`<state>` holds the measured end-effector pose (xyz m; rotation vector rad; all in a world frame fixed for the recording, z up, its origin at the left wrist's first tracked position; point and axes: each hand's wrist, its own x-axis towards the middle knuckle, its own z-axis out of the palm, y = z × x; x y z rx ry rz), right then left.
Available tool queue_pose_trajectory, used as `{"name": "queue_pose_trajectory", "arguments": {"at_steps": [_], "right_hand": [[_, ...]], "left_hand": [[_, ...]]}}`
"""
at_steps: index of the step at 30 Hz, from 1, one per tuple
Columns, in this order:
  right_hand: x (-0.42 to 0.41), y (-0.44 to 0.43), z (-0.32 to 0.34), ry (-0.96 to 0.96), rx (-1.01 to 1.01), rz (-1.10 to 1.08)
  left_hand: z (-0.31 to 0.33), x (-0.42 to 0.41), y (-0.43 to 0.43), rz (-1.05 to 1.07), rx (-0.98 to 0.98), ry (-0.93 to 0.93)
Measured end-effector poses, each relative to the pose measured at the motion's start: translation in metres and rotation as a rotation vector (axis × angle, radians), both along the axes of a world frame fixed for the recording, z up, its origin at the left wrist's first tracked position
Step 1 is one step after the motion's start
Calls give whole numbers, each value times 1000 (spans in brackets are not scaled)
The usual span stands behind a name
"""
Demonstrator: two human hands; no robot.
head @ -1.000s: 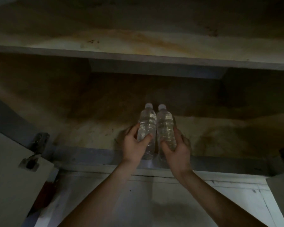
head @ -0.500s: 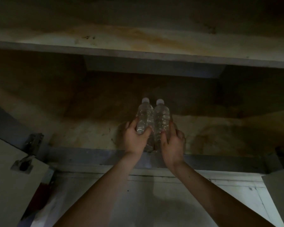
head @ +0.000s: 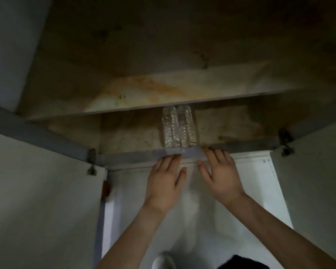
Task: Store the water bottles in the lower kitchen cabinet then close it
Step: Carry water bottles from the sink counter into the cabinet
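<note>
- Bottles front and centre: the left bottle (head: 170,129) and the right bottle (head: 186,127), both clear, stand upright and touching side by side on the cabinet floor (head: 128,136), just behind the front rail (head: 136,156).
- Their tops are hidden behind the front edge of the stained shelf (head: 163,94) above them.
- The left hand (head: 164,181) is off the bottles and holds nothing. Its fingers are straight and loose, with the tips up at the rail just below the left bottle.
- The right hand (head: 220,175) is empty too, fingers spread, with the tips at the rail just beside the right bottle's base.
- I cannot tell whether either hand presses on the rail or only hovers over it.
- The two hands are apart, thumbs pointing inward with a gap between them.
- Both doors are wide open: the left door (head: 37,191) swings out on one side and the right door (head: 314,181) on the other, and a hinge (head: 91,162) shows at the left corner.
- Below the arms is a pale floor (head: 192,220).
</note>
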<state>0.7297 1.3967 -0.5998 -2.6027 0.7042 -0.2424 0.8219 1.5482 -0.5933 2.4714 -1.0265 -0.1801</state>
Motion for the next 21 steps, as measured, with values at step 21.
{"name": "queue_pose_trajectory", "arguments": {"at_steps": [21], "right_hand": [[-195,29,640,-114,-88,-132]], "left_hand": [[639,-118,44,-242,-148,-18]]}}
